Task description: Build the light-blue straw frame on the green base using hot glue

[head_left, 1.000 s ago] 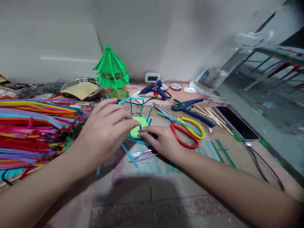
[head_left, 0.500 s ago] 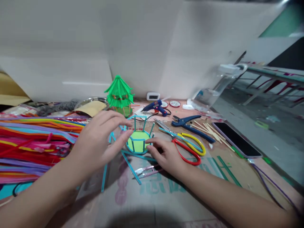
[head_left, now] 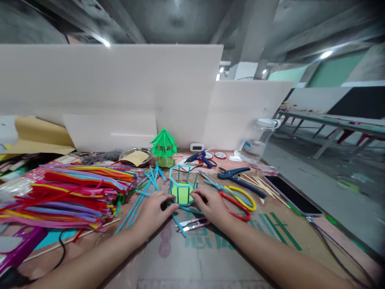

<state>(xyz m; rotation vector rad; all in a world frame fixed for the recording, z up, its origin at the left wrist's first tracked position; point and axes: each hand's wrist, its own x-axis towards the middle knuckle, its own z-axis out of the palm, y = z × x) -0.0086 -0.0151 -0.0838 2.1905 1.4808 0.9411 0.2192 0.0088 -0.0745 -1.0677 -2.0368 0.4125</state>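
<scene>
a: where are the hands?
b: both sit at the foot of a small blue frame [head_left: 182,185] with a light green base, out on the cardboard mat [head_left: 210,257]. the left hand [head_left: 154,211] lies flat and loosely spread, fingertips touching the frame's lower left edge. the right hand [head_left: 212,204] is half curled, fingertips pressed to its lower right edge. neither one closes around it.
a: anything readable?
b: there's large teal printing on the mat between the forearms, but i can't make out the characters. the small white clock [head_left: 196,147] by the wall is too small to read.
a: what's around the frame?
b: loose blue sticks [head_left: 144,192] fan out to its left, beside a big heap of coloured pipe cleaners [head_left: 69,192]. small snips [head_left: 189,224] lie just below the hands. red and yellow scissors [head_left: 237,197] are to the right, then blue cutters [head_left: 239,178], a phone [head_left: 292,194], and a blue glue gun [head_left: 200,159] further back. a finished green pagoda [head_left: 164,147] stands behind.
</scene>
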